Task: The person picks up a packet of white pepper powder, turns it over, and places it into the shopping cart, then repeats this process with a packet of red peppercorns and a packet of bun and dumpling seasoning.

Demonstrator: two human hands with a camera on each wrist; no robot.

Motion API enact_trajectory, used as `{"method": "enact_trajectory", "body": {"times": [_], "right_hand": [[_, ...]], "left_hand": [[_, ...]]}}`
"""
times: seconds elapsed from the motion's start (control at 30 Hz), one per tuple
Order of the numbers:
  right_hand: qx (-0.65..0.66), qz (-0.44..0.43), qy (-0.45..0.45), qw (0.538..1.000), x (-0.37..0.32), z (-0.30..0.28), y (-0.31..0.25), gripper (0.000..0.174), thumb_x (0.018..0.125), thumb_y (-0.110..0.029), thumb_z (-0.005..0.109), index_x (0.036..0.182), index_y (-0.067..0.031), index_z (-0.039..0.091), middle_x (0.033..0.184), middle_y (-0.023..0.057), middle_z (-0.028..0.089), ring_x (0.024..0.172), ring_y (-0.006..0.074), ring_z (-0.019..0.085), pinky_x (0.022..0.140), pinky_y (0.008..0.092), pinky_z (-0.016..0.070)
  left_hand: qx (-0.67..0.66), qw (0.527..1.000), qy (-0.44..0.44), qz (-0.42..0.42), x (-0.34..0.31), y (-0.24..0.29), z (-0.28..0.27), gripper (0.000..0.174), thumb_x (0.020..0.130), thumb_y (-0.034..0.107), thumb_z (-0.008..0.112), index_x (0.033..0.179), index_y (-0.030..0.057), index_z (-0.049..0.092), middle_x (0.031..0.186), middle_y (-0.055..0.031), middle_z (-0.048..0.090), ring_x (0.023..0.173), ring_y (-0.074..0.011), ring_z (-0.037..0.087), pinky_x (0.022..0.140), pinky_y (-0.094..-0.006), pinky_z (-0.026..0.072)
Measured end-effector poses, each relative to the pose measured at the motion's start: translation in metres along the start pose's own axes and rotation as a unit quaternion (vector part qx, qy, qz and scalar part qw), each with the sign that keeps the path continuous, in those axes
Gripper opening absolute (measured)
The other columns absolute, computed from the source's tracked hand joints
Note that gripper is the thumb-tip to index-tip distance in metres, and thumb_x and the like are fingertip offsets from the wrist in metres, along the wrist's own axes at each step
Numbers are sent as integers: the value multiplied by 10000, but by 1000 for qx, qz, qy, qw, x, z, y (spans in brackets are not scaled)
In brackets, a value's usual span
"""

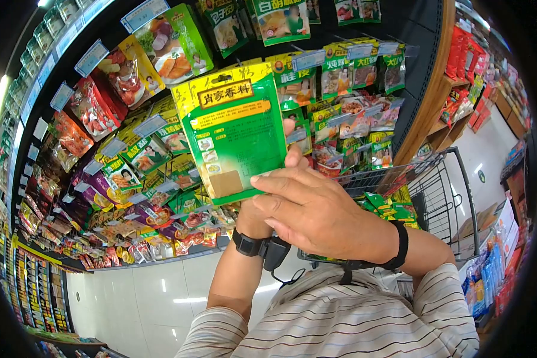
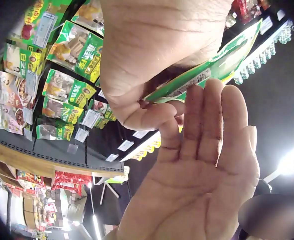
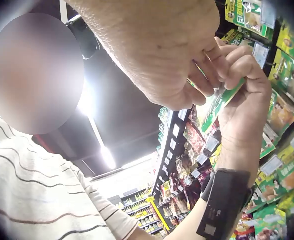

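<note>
In the head view a green and yellow spice packet (image 1: 244, 149) is held up, its printed side facing me, with a tan label near the bottom. My left hand (image 3: 248, 97) grips its lower part from behind; in the head view the left fingers (image 1: 295, 156) show past the right edge. My right hand (image 1: 316, 206) lies across the lower right corner, fingers extended, fingertips on the packet's face. The left wrist view shows the right palm (image 2: 194, 175) turned open and its straight fingers right at the packet's edge (image 2: 187, 86).
A dark shelf rack (image 1: 420, 59) holds hanging spice packets (image 1: 337, 74) and larger bags (image 1: 173, 45). Price tags (image 1: 92, 56) jut from its hooks. At the right stands a wire shopping cart (image 1: 453, 197) with several green packets (image 1: 394, 209) inside. Pale tiled floor (image 1: 119, 298) lies below.
</note>
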State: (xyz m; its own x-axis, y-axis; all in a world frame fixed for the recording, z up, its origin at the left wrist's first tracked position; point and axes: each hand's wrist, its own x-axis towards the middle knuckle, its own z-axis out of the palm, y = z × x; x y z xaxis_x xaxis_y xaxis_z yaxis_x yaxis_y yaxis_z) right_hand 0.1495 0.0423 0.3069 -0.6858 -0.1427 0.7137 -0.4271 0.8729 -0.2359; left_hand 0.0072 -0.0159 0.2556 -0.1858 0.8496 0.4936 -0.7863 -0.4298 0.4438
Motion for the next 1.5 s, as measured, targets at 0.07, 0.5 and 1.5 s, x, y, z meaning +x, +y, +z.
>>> {"method": "enact_trajectory", "body": {"times": [0.07, 0.5, 1.5], "right_hand": [[-4, -3, -3, 1000, -1, 1, -1, 370, 732, -103, 759, 1072, -19, 642, 1224, 152, 609, 1111, 315, 586, 940, 427, 489], [-4, -17, -2, 1000, -1, 4, -4, 315, 741, -121, 738, 1013, 7, 644, 1144, 164, 627, 1119, 307, 569, 968, 423, 458], [-3, -19, 22, 1000, 2, 12, -2, 289, 733, -150, 730, 974, -1, 673, 1130, 155, 642, 1222, 345, 523, 1009, 423, 443]], "left_hand": [[-59, 998, 2, -4, -1, 0, 2, 700, 988, 550, 411, 1468, 42, 391, 974, -111, 510, 800, -197, 407, 705, -319, 406], [-47, 999, -15, 6, -3, -1, 1, 706, 979, 555, 430, 1442, 22, 408, 969, -137, 534, 780, -201, 420, 704, -312, 410], [45, 995, 79, 51, -15, 0, 9, 570, 993, 440, 471, 1449, 99, 452, 1016, -89, 508, 819, -184, 392, 719, -281, 394]]}}
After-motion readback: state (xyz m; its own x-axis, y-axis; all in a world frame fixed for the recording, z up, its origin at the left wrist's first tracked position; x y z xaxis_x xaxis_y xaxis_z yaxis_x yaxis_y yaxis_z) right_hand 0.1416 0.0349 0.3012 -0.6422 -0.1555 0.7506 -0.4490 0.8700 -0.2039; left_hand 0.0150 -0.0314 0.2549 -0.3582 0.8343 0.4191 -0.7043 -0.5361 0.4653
